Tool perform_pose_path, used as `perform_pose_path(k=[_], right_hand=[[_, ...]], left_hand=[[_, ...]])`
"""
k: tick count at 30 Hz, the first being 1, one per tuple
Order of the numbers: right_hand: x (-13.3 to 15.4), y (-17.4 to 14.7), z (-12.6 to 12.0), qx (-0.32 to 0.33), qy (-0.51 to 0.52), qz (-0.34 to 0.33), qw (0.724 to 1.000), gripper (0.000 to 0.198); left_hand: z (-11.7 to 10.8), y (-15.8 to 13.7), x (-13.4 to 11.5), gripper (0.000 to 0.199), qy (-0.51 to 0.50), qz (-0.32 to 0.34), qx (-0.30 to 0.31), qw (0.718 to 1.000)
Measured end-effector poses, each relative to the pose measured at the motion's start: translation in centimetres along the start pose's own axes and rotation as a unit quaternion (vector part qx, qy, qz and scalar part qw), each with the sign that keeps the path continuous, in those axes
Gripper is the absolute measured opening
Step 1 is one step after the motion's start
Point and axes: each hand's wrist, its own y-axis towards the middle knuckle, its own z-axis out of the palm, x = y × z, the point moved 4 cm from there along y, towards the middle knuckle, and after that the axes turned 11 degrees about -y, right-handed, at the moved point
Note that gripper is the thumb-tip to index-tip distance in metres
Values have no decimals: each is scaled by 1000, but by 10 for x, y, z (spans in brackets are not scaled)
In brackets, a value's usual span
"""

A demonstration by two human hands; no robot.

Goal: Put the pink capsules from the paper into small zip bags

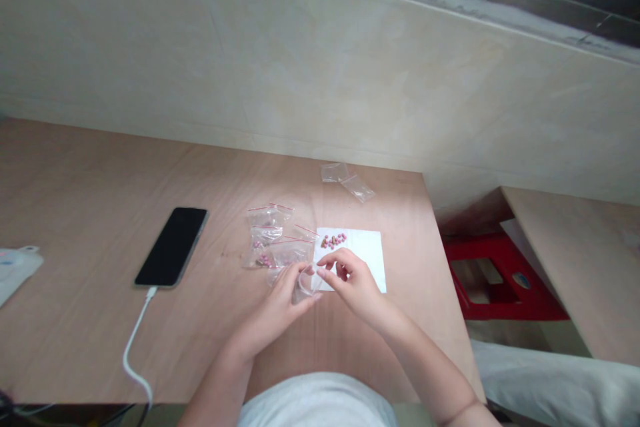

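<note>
My left hand [284, 297] is closed around a small clear plastic bag [305, 284], holding it near the table's front middle. Beside its mouth, my right hand [357, 280] has thumb and forefinger brought close together; whatever is between them is too small to make out. Under and behind the right hand lies a white square sheet [371, 253] of paper. Small pink round pieces [342, 238] and some brown ones sit on its upper left part. Several clear zip bags [270, 216] with red lines overlap just left of the sheet, some with pink pieces [264, 259] inside.
Two clear bags [357, 187] lie near the wall. A black phone [173, 247] with a white charging cable [127, 347] rests on the left. A white packet [17, 270] is at the far left. Right of the table edge stands a red stool [505, 307].
</note>
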Motion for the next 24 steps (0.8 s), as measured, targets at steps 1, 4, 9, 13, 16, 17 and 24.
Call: perform_pose_path(k=[1, 4, 9, 13, 16, 17, 24], right_hand=[[5, -1, 0, 8, 1, -4, 1000, 15], [-4, 7, -2, -36, -16, 33, 999, 16], [-57, 39, -3, -143, -98, 105, 979, 13], [-81, 52, 2, -124, -139, 127, 974, 12], [-84, 54, 4, -101, -158, 129, 974, 11], [-83, 54, 3, -100, -161, 126, 974, 11], [-54, 44, -9, -112, -133, 95, 980, 10]], left_hand=[[0, 0, -1, 37, -2, 0, 1, 1000], [0, 0, -1, 36, -5, -8, -1, 1000], [-1, -2, 2, 40, -7, -22, -8, 1000], [-1, -2, 2, 38, -12, -27, -2, 1000], [-2, -2, 2, 38, -17, -29, -2, 999], [-2, -1, 2, 38, -19, -28, -1, 999], [-1, 0, 2, 37, -17, -26, 1, 1000]])
